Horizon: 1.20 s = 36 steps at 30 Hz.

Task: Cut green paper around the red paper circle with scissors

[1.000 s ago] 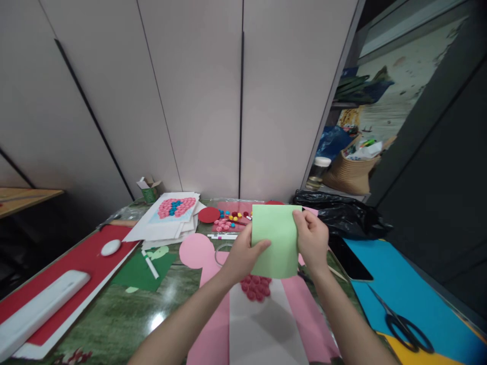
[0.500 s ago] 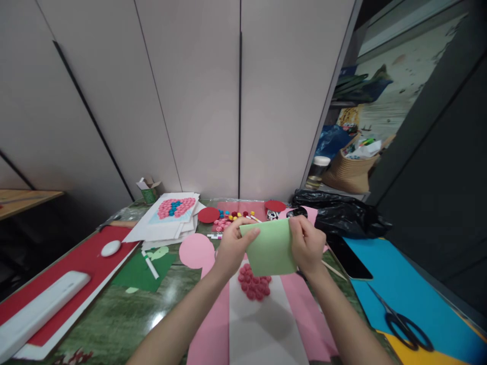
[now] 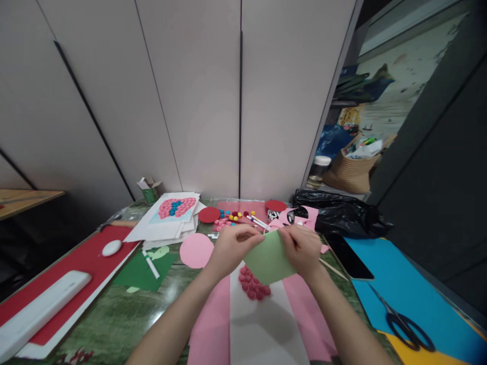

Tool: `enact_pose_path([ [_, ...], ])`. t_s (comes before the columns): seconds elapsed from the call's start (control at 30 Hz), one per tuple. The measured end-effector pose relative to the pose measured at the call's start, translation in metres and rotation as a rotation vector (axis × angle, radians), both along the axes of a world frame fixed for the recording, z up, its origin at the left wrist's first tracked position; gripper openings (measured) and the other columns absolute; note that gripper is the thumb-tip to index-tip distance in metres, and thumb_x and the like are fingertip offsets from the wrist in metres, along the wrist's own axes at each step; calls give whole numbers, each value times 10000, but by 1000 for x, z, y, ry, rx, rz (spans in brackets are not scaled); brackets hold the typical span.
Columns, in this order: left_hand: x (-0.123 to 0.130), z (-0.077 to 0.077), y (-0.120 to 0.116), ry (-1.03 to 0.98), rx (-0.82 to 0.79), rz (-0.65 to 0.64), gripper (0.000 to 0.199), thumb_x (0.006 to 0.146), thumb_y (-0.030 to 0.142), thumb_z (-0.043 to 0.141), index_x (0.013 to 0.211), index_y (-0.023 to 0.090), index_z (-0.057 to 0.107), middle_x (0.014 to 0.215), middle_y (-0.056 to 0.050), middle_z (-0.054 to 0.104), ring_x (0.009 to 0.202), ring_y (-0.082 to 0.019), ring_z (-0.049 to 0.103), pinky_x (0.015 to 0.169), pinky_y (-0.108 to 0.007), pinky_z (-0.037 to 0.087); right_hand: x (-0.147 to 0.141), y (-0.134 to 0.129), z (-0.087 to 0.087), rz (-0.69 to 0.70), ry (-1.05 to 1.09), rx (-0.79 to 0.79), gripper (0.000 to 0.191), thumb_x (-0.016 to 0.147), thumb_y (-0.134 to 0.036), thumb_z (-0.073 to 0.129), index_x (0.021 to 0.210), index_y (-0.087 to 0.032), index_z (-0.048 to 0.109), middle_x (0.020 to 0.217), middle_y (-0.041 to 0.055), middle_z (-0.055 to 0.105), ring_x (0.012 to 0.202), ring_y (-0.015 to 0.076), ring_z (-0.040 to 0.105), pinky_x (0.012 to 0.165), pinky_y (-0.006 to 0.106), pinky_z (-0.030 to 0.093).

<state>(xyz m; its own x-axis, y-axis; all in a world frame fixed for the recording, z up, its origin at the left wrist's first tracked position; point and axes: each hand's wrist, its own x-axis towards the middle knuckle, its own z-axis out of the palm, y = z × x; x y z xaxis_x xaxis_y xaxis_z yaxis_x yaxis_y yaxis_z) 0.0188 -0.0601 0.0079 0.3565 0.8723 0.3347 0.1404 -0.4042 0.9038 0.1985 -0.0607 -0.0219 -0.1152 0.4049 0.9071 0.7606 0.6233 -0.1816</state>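
Between my two hands hangs a light green sheet of paper (image 3: 269,259), tilted down toward its right side. My left hand (image 3: 236,248) pinches its upper left corner with thumb and fingers. Along the upper right edge, my right hand (image 3: 302,248) grips the same sheet. Below it lies a white paper strip (image 3: 262,329) on pink paper (image 3: 209,324). A cluster of dark pink paper balls (image 3: 251,286) sits on the strip, partly covered by the green sheet.
At left are a pink paper circle (image 3: 197,251), a marker (image 3: 151,264) on dark green paper (image 3: 133,271) and a picture with pink balls (image 3: 177,208). Scissors (image 3: 405,324), a phone (image 3: 348,257) and a black plastic bag (image 3: 338,213) lie at right. Cabinet doors (image 3: 190,101) stand behind.
The green sheet has tilted and turned, and its upper edge sits lower. My hands have come closer together, with both still gripping the paper.
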Motion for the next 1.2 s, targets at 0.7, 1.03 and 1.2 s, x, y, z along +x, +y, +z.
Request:
enact_pose_path([
  [0.7, -12, 12, -6, 320, 293, -102, 161, 847, 202, 457, 695, 178, 505, 704, 30, 531, 686, -108, 479, 632, -214, 342, -23, -13, 1, 175, 25, -216, 174, 858, -185, 470, 691, -194, 517, 540, -25, 546, 464, 93, 482, 497, 211, 336],
  [1.03, -10, 10, -8, 289, 313, -19, 136, 842, 224, 467, 729, 183, 531, 722, 17, 562, 700, -124, 501, 638, -236, 358, -22, -13, 4, 249, -11, -323, 146, 877, -217, 445, 758, -193, 525, 630, 1, 564, 567, 123, 513, 562, 246, 356],
  [1.2, -12, 12, -7, 326, 340, 22, 124, 842, 208, 458, 744, 187, 532, 739, 12, 564, 719, -131, 506, 652, -245, 359, -21, -14, 14, 340, 27, -364, 93, 862, -204, 478, 807, -198, 553, 759, 32, 604, 713, 160, 537, 659, 286, 381],
])
